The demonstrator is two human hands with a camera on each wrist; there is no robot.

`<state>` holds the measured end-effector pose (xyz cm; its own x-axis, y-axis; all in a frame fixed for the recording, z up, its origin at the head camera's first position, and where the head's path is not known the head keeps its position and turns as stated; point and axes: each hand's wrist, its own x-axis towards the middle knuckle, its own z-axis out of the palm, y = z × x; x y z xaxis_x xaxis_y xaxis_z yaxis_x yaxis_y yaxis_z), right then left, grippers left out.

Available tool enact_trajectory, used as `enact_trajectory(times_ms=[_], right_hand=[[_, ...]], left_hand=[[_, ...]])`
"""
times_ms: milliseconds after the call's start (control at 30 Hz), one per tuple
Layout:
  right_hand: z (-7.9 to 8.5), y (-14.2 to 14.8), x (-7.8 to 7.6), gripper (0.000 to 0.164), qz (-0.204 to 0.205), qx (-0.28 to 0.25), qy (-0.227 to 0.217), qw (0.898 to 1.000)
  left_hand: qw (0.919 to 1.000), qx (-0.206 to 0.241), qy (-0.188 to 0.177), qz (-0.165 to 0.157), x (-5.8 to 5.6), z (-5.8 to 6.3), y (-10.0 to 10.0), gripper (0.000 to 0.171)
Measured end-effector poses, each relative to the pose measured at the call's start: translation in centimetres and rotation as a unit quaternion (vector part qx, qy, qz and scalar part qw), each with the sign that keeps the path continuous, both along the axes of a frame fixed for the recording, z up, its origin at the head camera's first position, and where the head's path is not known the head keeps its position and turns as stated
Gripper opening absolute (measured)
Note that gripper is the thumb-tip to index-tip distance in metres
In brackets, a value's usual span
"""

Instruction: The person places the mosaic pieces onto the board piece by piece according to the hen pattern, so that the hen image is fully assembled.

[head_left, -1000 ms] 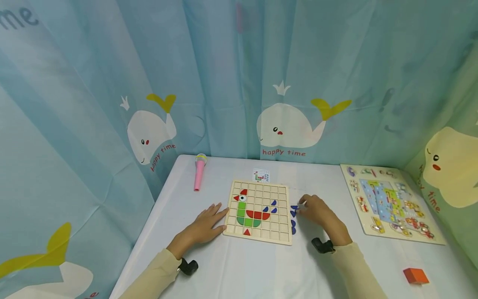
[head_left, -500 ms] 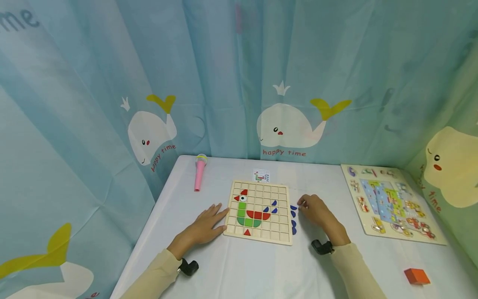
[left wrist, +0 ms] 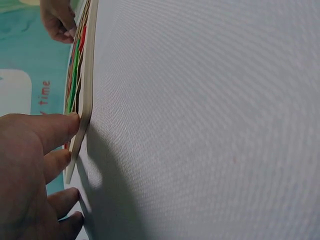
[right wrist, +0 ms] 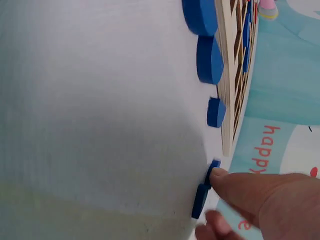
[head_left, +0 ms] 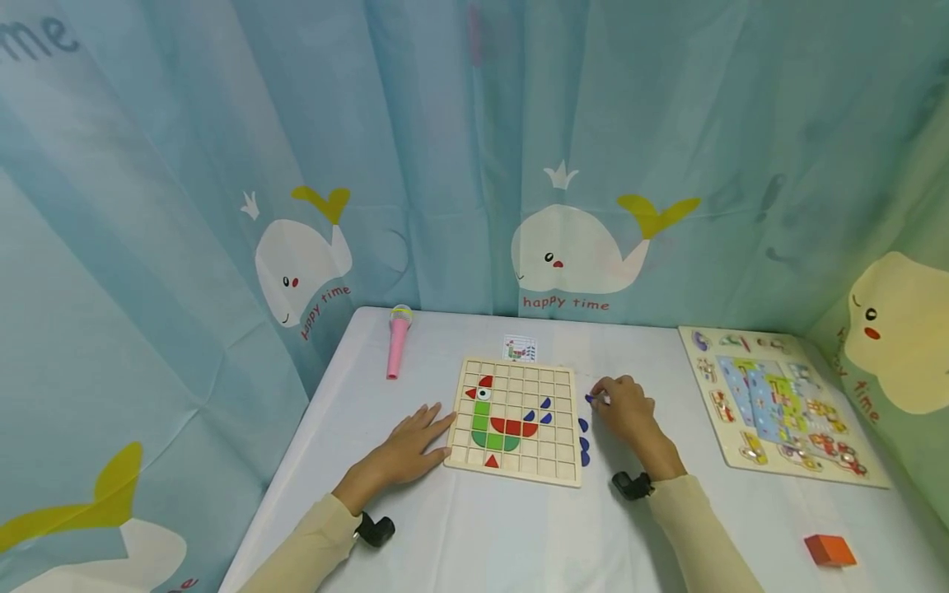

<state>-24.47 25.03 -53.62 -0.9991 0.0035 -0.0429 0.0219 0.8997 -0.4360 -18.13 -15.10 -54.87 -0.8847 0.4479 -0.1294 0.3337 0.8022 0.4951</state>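
A square wooden grid board (head_left: 558, 468) holds a bird pattern of red, green and blue pieces, with a round eye. My left hand (head_left: 411, 445) rests at the board's left edge, fingers spread; the left wrist view shows its thumb touching the rim. Beyond the right edge, my right hand (head_left: 626, 409) pinches a small blue curved piece (right wrist: 214, 165) under the thumb. A second blue piece (right wrist: 200, 201) lies against it, partly by the fingers; whether it is gripped is unclear. Several blue pieces (head_left: 584, 445) lie along the board's right side.
Behind the board lies a picture card (head_left: 519, 348) with the bird. A pink toy microphone (head_left: 397, 344) is at the back left. To the right are a large picture puzzle board (head_left: 730, 449) and an orange block (head_left: 829, 550). A whale-print curtain (head_left: 445, 165) stands behind the table.
My right hand has shifted slightly away from me, carrying the topmost blue piece out of the row beside the board. My left hand stays at the left edge.
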Motion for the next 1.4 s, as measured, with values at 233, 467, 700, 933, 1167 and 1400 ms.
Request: enact_trajectory(times_ms=[233,467,700,933,1167,1400], right_hand=[[0.1,0.2,-0.4,0.020,-0.007,-0.010,-0.010,1.000],[0.8,0.0,-0.3,0.029,-0.051,-0.016,-0.022,0.998],[0.9,-0.7,-0.4,0.029,-0.057,-0.010,-0.033,0.998],[0.8,-1.2,-0.7,0.033,-0.057,-0.016,-0.032,0.998],[0.4,-1.4,-1.1,0.030,-0.066,-0.012,-0.039,0.997],[0.5,-1.6,-0.1,0.028,-0.065,0.004,-0.023,0.998]], left_hand=[[1.0000,0.002,-0.004,0.001,0.0,0.1,0.1,0.063],[0.9999,-0.011,-0.006,-0.002,0.0,0.0,0.0,0.063],[1.0000,0.000,-0.005,-0.002,-0.1,0.1,0.0,0.063],[1.0000,0.001,-0.005,-0.001,-0.1,0.0,-0.1,0.062],[1.0000,-0.001,-0.005,0.000,-0.2,0.1,0.0,0.063],[1.0000,-0.007,-0.006,-0.003,-0.1,0.1,0.0,0.063]])
